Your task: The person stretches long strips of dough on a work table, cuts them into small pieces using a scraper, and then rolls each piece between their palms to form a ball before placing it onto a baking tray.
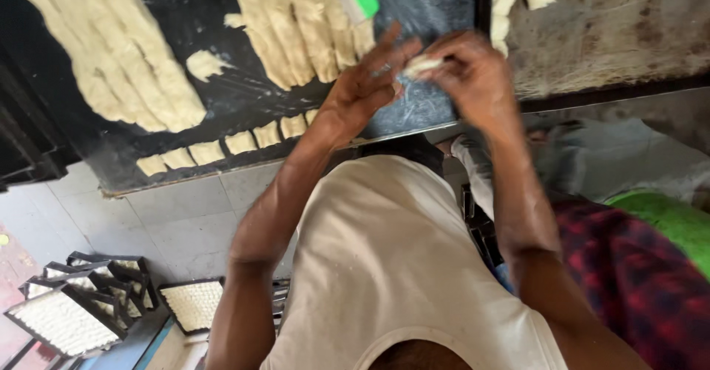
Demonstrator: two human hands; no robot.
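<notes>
In the head view, the left hand (362, 89) and right hand (473, 78) meet above the black worktop (429, 0), fingertips of both pinched on a small dough piece (421, 64) held between them, apparently mid-shaping; the next move likely requires steady rolling pressure.

One camera only, worn on the head. It looks steeply down the person's own chest and arms, near enough that the white shirt (384, 266) fills the lower middle. It faces forward over a black worktop (222, 103) crossing the top of the frame, tilted so the top's edge runs slantwise. Floor tiles (170, 222) show at lower left, well below. There is no second view to share anything with.
</notes>
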